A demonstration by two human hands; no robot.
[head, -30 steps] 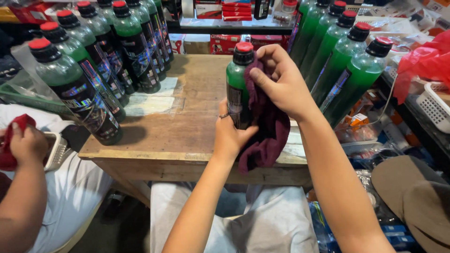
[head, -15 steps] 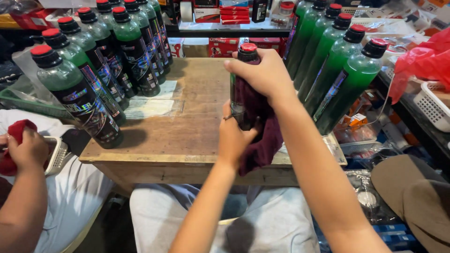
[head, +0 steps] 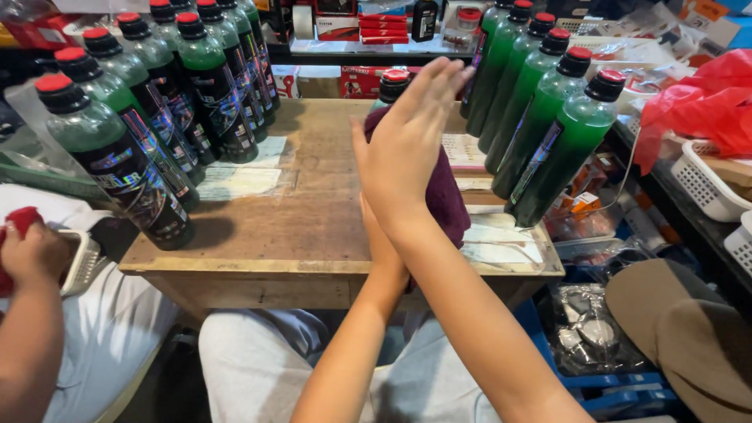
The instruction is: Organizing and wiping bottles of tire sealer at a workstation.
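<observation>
While the right hand (head: pixel 411 145) lies flat, fingers spread, against a maroon cloth (head: pixel 446 196) draped over the green bottle (head: pixel 394 84), I see the left hand (head: pixel 384 243) mostly hidden behind it; can't tell its grip. Bottle stands approx. mid wooden table (head: pixel 313 227), nearer the right edge. Looks heavy w/ liquid, glossy, prob. slippery; I'd grip the body, not the red cap. Cloth is soft, limp.
</observation>
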